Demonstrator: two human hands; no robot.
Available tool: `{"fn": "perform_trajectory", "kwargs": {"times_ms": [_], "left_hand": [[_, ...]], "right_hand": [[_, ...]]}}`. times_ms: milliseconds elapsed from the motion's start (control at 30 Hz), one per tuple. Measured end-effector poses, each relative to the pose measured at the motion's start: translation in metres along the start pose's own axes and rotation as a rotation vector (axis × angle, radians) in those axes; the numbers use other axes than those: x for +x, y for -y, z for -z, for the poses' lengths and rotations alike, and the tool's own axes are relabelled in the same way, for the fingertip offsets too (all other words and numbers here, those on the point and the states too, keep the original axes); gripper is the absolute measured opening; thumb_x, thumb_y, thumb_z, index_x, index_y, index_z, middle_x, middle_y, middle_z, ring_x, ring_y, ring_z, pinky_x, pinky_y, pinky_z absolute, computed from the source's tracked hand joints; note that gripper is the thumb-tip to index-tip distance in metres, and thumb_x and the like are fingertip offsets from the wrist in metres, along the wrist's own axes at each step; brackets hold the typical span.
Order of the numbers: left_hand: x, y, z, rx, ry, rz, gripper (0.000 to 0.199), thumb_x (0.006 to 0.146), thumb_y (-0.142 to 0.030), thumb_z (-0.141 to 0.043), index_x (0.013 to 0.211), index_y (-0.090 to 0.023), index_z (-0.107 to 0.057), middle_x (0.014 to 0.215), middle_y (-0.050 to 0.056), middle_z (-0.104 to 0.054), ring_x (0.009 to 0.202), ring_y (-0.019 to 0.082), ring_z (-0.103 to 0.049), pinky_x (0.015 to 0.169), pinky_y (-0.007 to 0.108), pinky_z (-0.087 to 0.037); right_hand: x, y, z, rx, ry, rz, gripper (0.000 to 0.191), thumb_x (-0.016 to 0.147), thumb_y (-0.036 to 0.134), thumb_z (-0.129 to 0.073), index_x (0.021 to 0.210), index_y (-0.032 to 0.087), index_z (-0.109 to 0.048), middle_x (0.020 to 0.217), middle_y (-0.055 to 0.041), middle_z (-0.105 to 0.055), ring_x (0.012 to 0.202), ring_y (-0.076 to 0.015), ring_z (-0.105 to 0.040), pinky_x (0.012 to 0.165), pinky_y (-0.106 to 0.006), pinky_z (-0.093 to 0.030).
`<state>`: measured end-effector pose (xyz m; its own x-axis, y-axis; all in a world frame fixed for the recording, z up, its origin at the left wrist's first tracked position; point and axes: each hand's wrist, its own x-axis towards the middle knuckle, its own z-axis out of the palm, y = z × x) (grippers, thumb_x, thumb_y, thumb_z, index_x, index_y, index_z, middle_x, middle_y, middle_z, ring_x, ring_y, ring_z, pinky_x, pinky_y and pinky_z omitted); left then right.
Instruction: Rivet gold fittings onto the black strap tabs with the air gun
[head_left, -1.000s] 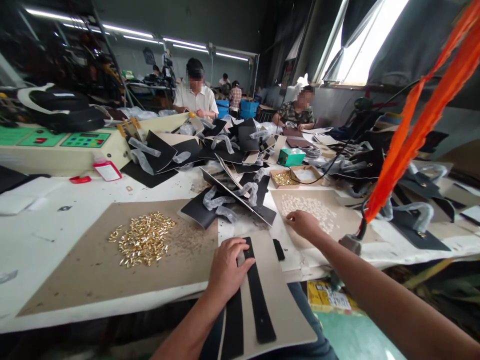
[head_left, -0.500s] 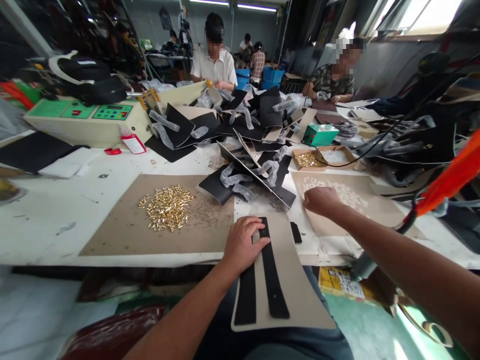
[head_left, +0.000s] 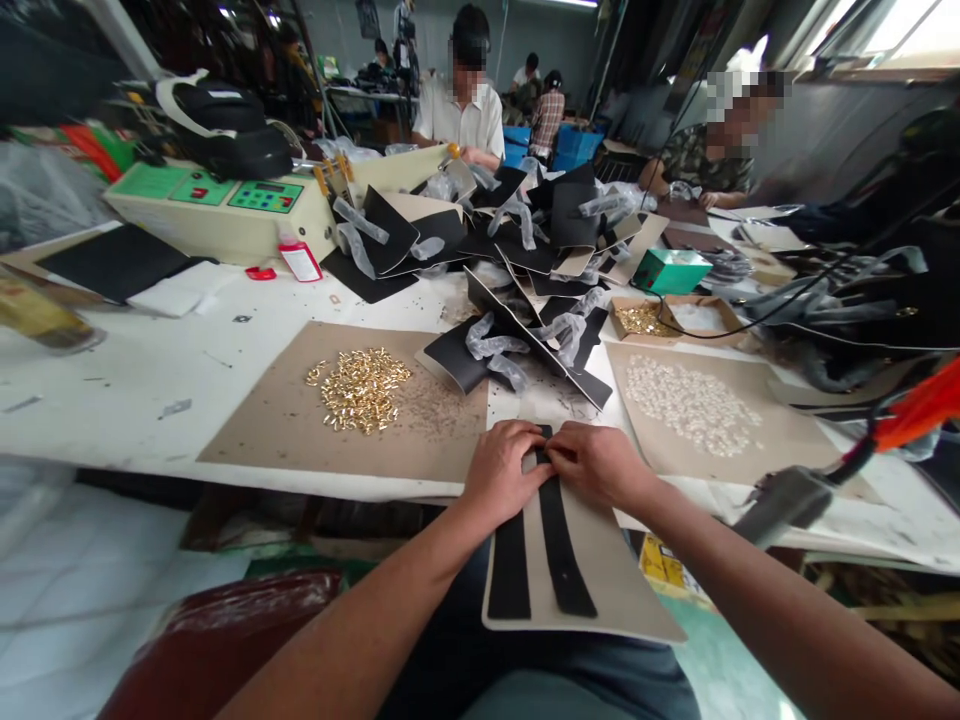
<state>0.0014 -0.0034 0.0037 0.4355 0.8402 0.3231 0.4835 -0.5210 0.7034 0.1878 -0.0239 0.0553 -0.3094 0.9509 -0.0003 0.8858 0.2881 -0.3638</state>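
A beige panel (head_left: 630, 580) leans from the table edge over my lap, with two black strips lying along it. My left hand (head_left: 504, 470) grips the upper end of the longer black strap (head_left: 566, 560), its thumb and fingers closed on it. The other black strip (head_left: 510, 580) lies on the panel below my left wrist. My right hand (head_left: 598, 460) is pinched shut at the top of the strap, its fingertips meeting those of my left hand. Whatever it pinches is too small and covered to make out.
Gold metal pieces (head_left: 364, 388) are heaped on a brown sheet to the left, small whitish pieces (head_left: 690, 405) on another to the right. Black panels with plastic-wrapped handles (head_left: 517, 345) are piled ahead. A lamp-like arm (head_left: 787, 500) stands at right; two co-workers sit across the table.
My right hand has come from the whitish pieces to the top of the strap beside my left hand. My left hand still holds the strap. The view has shifted left.
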Motion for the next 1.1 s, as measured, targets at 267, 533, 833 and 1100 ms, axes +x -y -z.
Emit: {"fn": "perform_trajectory", "kwargs": {"times_ms": [267,533,833,1100], "left_hand": [[0.000,-0.002,0.004,0.010,0.019,0.014,0.031,0.078,-0.029,-0.090,0.106,-0.023,-0.076,0.124,0.007,-0.075,0.122,0.030,-0.064,0.105,0.047,-0.051],[0.000,0.000,0.001,0.005,0.011,0.017,0.031,0.078,-0.028,-0.090,0.106,-0.024,-0.075,0.124,0.006,-0.074,0.121,0.029,-0.064,0.105,0.048,-0.051],[0.001,-0.001,0.001,0.006,-0.002,0.011,0.034,0.075,-0.024,-0.091,0.106,-0.024,-0.076,0.122,0.006,-0.075,0.120,0.030,-0.065,0.105,0.048,-0.052],[0.002,0.000,0.000,-0.008,0.004,0.006,0.039,0.076,-0.022,-0.090,0.112,-0.027,-0.075,0.124,0.005,-0.076,0.122,0.029,-0.065,0.106,0.049,-0.051]], "right_hand": [[0.015,-0.010,-0.003,0.283,0.095,-0.321,0.017,0.079,0.035,-0.064,0.075,0.022,-0.075,0.066,0.0026,-0.066,0.063,-0.0147,-0.056,0.058,-0.027,-0.035],[0.023,-0.019,-0.002,0.561,0.203,-0.352,0.017,0.073,0.035,-0.068,0.065,0.019,-0.066,0.055,0.0034,-0.059,0.054,-0.0117,-0.048,0.050,-0.024,-0.034],[-0.007,-0.004,0.006,0.604,-0.032,-0.367,0.023,0.082,0.037,-0.064,0.091,0.019,-0.075,0.074,-0.0017,-0.072,0.064,-0.0167,-0.062,0.057,-0.027,-0.045],[-0.176,-0.008,0.018,0.158,-0.839,-0.953,0.045,0.083,0.064,-0.069,0.107,0.027,-0.070,0.099,-0.0123,-0.076,0.099,-0.0392,-0.073,0.092,-0.055,-0.056]]}}
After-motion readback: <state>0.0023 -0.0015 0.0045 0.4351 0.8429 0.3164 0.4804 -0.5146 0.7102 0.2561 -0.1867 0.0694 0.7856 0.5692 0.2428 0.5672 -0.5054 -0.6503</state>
